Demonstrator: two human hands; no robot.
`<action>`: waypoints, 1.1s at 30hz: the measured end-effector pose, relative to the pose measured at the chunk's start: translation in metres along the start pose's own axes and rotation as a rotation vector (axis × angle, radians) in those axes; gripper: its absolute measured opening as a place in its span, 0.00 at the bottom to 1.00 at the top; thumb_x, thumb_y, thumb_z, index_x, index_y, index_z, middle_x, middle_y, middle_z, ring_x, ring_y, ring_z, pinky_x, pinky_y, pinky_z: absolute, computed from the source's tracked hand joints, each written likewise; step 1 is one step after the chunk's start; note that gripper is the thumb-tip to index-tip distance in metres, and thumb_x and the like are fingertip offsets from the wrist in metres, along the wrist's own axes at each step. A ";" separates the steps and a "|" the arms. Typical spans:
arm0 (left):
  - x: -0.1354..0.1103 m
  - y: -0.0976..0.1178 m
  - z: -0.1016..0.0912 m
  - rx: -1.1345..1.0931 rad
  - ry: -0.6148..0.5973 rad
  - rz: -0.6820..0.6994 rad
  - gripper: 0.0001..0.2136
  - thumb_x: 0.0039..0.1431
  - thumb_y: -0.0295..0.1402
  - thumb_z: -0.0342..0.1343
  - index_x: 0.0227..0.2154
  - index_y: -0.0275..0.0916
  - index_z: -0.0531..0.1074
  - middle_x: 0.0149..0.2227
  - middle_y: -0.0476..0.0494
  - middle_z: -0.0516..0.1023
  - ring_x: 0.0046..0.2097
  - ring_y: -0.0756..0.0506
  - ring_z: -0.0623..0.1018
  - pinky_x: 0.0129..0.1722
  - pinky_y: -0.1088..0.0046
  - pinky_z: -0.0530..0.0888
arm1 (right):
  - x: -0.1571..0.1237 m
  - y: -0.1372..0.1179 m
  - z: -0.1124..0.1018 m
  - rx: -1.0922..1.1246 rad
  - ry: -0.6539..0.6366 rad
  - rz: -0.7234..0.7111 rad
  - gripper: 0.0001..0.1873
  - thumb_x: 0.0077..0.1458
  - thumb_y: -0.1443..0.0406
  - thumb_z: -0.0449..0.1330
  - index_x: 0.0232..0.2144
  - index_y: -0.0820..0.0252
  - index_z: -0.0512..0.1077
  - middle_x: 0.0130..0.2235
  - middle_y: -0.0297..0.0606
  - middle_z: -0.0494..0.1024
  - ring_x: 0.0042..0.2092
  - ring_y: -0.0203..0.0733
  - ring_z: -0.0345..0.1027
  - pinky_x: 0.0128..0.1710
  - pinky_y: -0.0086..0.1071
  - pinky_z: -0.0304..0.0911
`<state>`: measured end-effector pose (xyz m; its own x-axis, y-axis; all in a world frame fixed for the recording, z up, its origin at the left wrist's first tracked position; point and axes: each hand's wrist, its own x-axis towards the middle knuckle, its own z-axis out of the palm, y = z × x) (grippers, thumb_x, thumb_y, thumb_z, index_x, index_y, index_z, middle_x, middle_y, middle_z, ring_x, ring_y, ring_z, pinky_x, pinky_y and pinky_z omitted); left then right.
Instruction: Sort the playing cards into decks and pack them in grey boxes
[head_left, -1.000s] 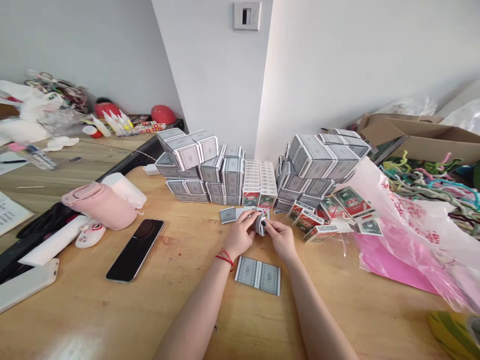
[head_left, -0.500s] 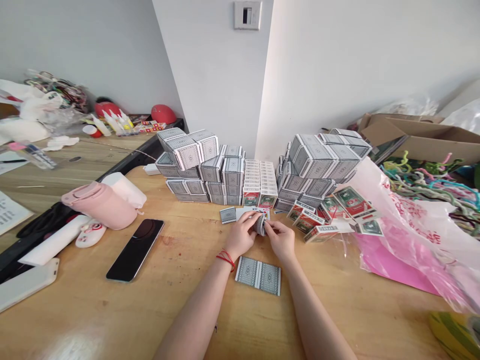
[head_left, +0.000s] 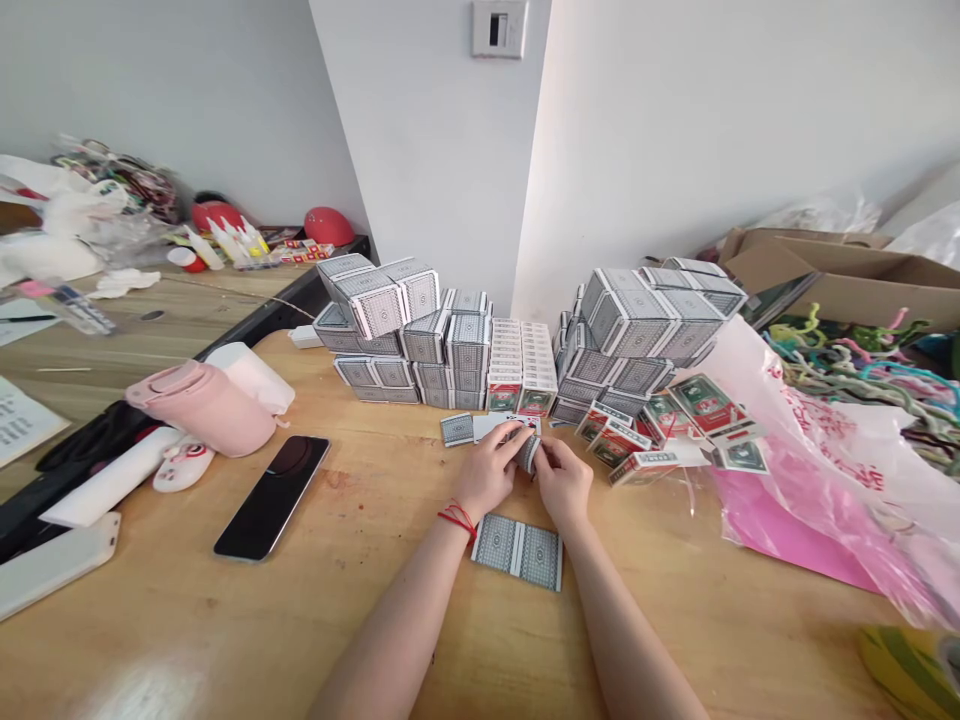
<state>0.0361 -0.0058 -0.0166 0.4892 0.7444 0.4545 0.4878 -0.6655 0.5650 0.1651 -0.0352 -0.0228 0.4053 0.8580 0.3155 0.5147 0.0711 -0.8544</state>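
My left hand [head_left: 489, 472] and my right hand [head_left: 564, 480] meet over the wooden table [head_left: 300, 600], both closed around a small deck of playing cards [head_left: 527, 452] held between them. A red string is tied round my left wrist. Just in front of my wrists two grey-backed decks [head_left: 519, 551] lie flat side by side. A single grey deck [head_left: 457, 429] and some face-up cards [head_left: 495, 423] lie just beyond my fingers.
Stacks of grey-wrapped card packs [head_left: 405, 330] [head_left: 637, 325] stand against the wall, with red-green card boxes [head_left: 660, 430] loose at the right. A pink plastic bag [head_left: 810, 480], a black phone [head_left: 271, 497], a pink bottle [head_left: 202, 408] and a cardboard box [head_left: 847, 275] surround the work spot.
My hands have closed a little tighter round the deck and shifted slightly; nothing else moved.
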 end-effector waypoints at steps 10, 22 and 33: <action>0.000 -0.001 -0.003 0.029 0.069 -0.052 0.28 0.48 0.16 0.43 0.52 0.44 0.58 0.53 0.43 0.61 0.54 0.45 0.64 0.52 0.63 0.66 | 0.008 0.007 0.004 0.308 -0.266 0.160 0.15 0.45 0.55 0.56 0.26 0.60 0.72 0.16 0.33 0.70 0.18 0.37 0.62 0.19 0.28 0.59; 0.001 0.002 -0.002 0.015 0.011 -0.046 0.28 0.49 0.18 0.46 0.53 0.46 0.57 0.53 0.44 0.59 0.53 0.44 0.64 0.51 0.62 0.67 | 0.005 0.006 0.003 0.162 -0.133 0.165 0.14 0.46 0.55 0.55 0.21 0.60 0.69 0.16 0.33 0.70 0.18 0.36 0.62 0.19 0.27 0.59; 0.002 0.004 -0.003 -0.016 0.021 -0.041 0.27 0.48 0.17 0.46 0.51 0.45 0.59 0.53 0.44 0.60 0.52 0.45 0.65 0.51 0.63 0.67 | 0.002 0.006 0.003 0.109 -0.084 0.116 0.14 0.47 0.57 0.55 0.30 0.60 0.73 0.22 0.34 0.74 0.22 0.37 0.66 0.23 0.28 0.62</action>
<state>0.0364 -0.0067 -0.0116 0.4535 0.7721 0.4451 0.4957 -0.6336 0.5940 0.1664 -0.0312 -0.0284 0.3903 0.9029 0.1801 0.3813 0.0195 -0.9243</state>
